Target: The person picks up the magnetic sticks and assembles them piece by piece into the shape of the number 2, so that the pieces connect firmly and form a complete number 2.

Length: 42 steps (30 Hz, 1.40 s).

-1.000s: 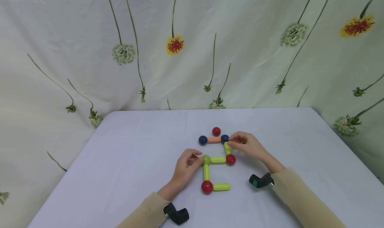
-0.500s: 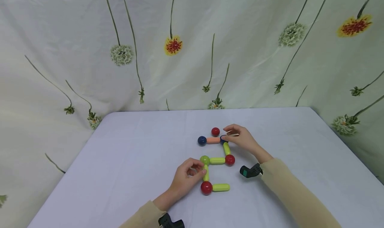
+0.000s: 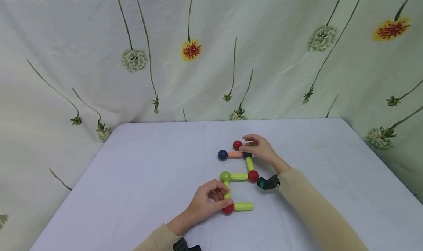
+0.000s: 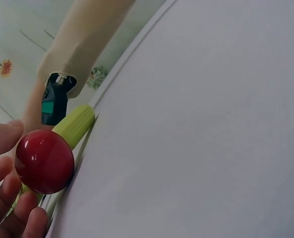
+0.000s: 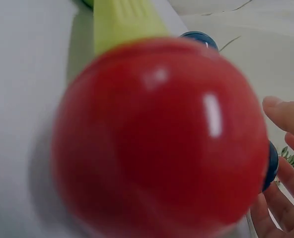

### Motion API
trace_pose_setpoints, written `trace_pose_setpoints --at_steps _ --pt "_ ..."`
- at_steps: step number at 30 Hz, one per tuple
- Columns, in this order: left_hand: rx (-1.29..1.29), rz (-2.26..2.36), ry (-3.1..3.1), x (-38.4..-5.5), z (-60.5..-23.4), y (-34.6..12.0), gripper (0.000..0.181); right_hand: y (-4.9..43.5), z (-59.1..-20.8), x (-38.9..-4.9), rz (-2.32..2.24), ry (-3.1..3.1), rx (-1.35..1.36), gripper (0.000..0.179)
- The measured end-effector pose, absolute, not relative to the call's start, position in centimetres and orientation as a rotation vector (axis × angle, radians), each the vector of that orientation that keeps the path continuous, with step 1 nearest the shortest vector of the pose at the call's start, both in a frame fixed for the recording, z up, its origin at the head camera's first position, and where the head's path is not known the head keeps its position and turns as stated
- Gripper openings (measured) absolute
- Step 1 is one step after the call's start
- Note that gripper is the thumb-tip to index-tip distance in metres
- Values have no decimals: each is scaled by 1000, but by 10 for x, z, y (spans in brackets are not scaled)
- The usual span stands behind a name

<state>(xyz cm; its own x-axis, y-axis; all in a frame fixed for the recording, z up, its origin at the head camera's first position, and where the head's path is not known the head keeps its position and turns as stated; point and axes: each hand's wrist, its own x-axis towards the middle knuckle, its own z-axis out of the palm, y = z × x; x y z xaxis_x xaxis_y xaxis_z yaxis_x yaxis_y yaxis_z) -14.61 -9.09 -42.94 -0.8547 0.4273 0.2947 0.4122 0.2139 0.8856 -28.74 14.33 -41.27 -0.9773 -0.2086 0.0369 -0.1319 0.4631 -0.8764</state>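
My left hand (image 3: 206, 202) is beside the nearest red ball (image 3: 227, 210), its thumb over the ball in the head view and its fingers at the upright lime stick (image 3: 226, 193). In the left wrist view that red ball (image 4: 45, 161) sits close to the thumb and loosely bent fingers. My right hand (image 3: 261, 148) hovers at the far end, thumb and fingers apart, near the loose-looking red ball (image 3: 237, 145). It partly covers a dark blue ball (image 3: 247, 155). In the right wrist view the middle red ball (image 5: 159, 139) hides much of the scene.
A zigzag of sticks and balls lies on the white-covered table (image 3: 158, 170): a lime ball (image 3: 225, 176), horizontal lime sticks (image 3: 239, 177), an orange stick (image 3: 235, 155) and another dark blue ball (image 3: 223, 155). A flowered cloth (image 3: 277, 60) hangs behind.
My left hand has slid toward me along the upright lime stick, from the lime ball to the near red ball. My right hand has moved left and away, past the right dark blue ball.
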Motion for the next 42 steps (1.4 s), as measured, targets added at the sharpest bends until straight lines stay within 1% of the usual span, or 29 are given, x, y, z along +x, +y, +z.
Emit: trace_pose_setpoints --at_steps 6,22,27,34,42 --pt "957 1745 2381 -155 -443 -95 23 137 -414 -293 -1572 2601 -261 52" --pt "924 1646 2355 -157 -443 -96 20 128 -423 -300 -1467 2652 -265 54" --pt "884 1627 2371 -157 -441 -96 21 126 -423 -297 -1434 2688 -288 51" --pt "900 1632 2378 -156 -441 -96 21 122 -423 -294 -1424 2727 -256 45" --pt "913 1643 2393 -155 -441 -96 18 121 -420 -293 -1398 2734 -228 45"
